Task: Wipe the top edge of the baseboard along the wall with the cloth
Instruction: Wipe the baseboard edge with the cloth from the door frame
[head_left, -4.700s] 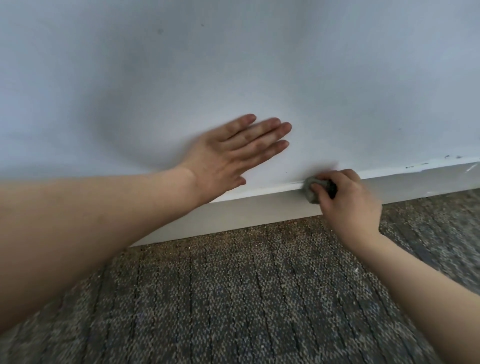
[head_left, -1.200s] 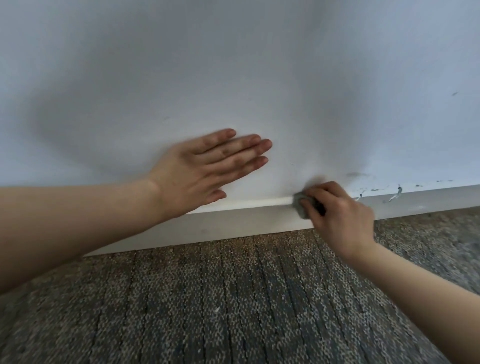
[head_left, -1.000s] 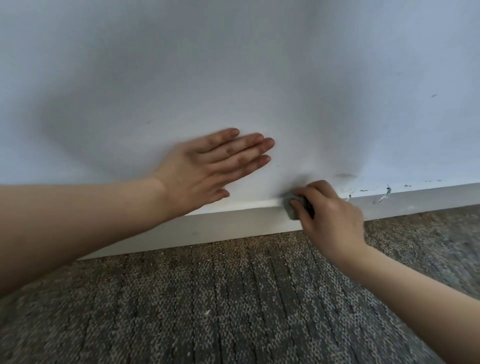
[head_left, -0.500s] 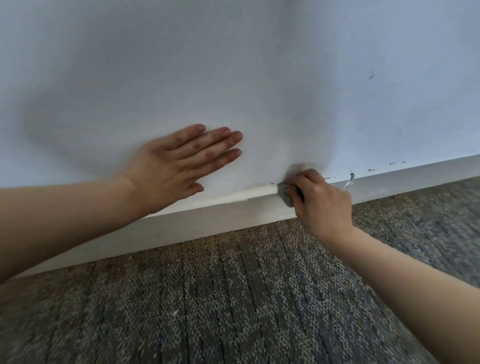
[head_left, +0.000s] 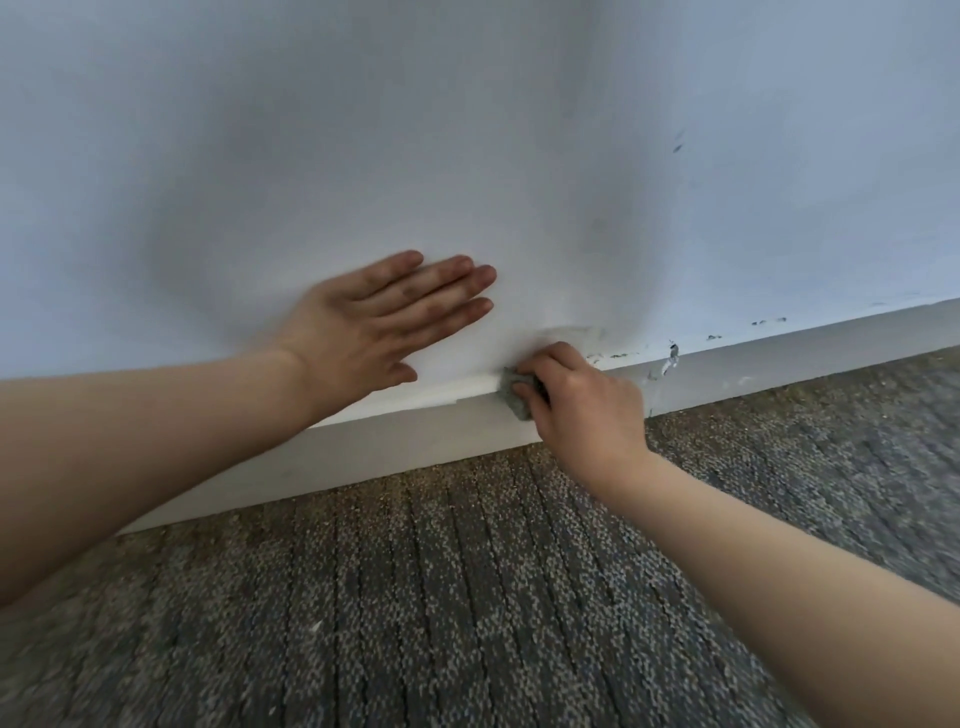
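Mid-wipe, not finished. Presses a small wadded grey cloth (head_left: 515, 399) onto the top edge (head_left: 467, 385) of the white baseboard (head_left: 395, 447), about centre of view, right at the seam with the wall (head_left: 467, 130). Grips it with the right hand (head_left: 582, 410): fingers (head_left: 553, 359) curled tight over the wad, thumb against its front, most of the cloth buried in the fist.

Braces with the left hand (head_left: 379, 332) flat on the wall just above the board, left of the cloth, near but apart from it. Fingers (head_left: 447, 291) straight, close together, holding nothing. Grey patterned carpet (head_left: 467, 597) below, butting up to the foot of the board.

Left of the cloth: clean-looking edge, with a small step or joint (head_left: 456, 400) in it. Right of the cloth: dark flecks along the seam and a chipped spot (head_left: 671, 358) on the board corner. Can't tell through the blur whether dirt or paint damage.

Judging by that, plenty of edge left to do on the right.

Next move:
- Hold downward pressure and slide along the ledge in one straight line.
- Stay on the ledge, off the wall face.
- Go lighter over the chipped spot, to avoid snagging the cloth or lifting more paint.
- Shift the bracing hand along on running out of reach.
- Refold to a fresh face if loaded.
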